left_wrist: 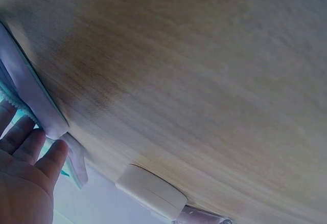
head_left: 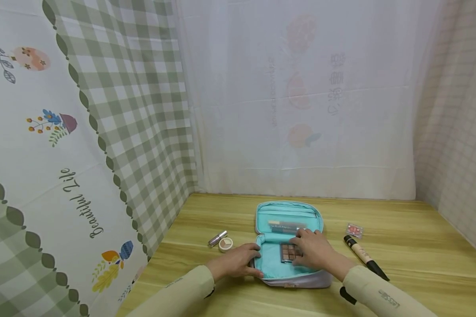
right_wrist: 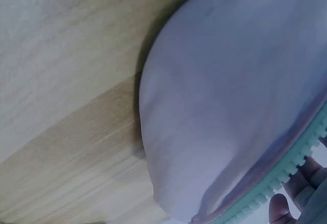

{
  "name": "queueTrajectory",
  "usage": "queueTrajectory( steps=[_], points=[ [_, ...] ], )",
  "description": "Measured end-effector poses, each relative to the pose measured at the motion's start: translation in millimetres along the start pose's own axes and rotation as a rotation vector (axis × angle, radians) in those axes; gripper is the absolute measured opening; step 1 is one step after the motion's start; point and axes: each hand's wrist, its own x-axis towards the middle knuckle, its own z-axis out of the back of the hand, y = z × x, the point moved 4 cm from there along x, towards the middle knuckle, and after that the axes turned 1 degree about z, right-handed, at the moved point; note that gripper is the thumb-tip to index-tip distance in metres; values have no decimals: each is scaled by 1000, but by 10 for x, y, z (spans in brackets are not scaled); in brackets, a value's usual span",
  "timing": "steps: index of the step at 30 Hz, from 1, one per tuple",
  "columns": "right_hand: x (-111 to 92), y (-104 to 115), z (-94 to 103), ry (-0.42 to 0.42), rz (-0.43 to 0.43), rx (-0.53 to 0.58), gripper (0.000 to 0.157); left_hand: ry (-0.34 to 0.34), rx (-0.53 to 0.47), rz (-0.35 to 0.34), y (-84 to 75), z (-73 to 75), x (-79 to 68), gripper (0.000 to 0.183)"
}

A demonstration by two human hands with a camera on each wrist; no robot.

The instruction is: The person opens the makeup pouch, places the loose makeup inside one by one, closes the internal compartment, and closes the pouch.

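A turquoise-lined cosmetic bag (head_left: 269, 265) lies unzipped on the table, its lid folded back. My left hand (head_left: 238, 260) rests against the bag's left rim, fingers fairly straight; in the left wrist view its fingertips touch the zip edge (left_wrist: 20, 109). Inside the bag, my right hand (head_left: 315, 250) pinches the right side of an eyeshadow palette (head_left: 288, 252) with brown pans. The right wrist view shows the pale outer wall (right_wrist: 219, 96) of the bag, and only a few fingertips (right_wrist: 280, 208) past the zip. A clear-and-cream tube (head_left: 285, 227) lies in the lid.
Left of the bag are a lip gloss tube (head_left: 217, 238) and a round three-colour compact (head_left: 225, 244). To the right lie a small clear case with red inside (head_left: 355, 230) and a thick black-and-cream pen-shaped item (head_left: 366, 256). Cloth curtains (head_left: 238, 145) surround the table.
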Motion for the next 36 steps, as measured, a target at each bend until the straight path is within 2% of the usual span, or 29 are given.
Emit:
queueTrajectory(
  steps=[10,16,25,36],
  points=[
    [-27,-65,88,35,-53,64,58,-2,-6,1,8,-16,4,66],
    [-57,-148,202,10,-72,104,55,4,-14,4,6,-10,5,67],
    [-118,-364,353,-26,-90,62,53,7,-36,1,13,-3,4,67],
    [-248,-693,506,-112,-164,51,49,-21,-33,-38,25,-10,19,55]
  ],
)
